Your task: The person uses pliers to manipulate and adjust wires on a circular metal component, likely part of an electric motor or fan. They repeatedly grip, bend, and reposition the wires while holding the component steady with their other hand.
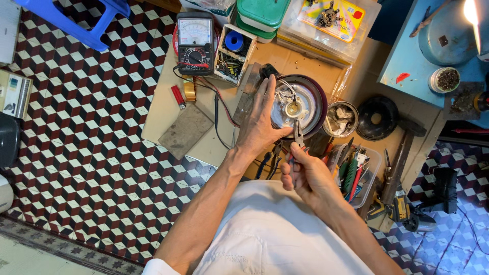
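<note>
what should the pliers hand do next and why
Probably ease the pliers forward so the tips close on the small central fitting. The right hand holds them just short of it, while the left hand steadies the round appliance base.

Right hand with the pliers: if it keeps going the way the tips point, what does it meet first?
Probably the small round hub at the centre of the round appliance base; the pliers in the right hand point up at it. Depth is unclear.

Floor tiles [97,147]: repeating cube pattern in dark red, white and black. Stool [76,20], upper left: blue. Multimeter [195,43]: black body, white dial. Lighter [178,97]: red. Container lid [262,11], top centre: green. Table [407,56], upper right: light blue. Solder spool [234,40]: blue.
</note>
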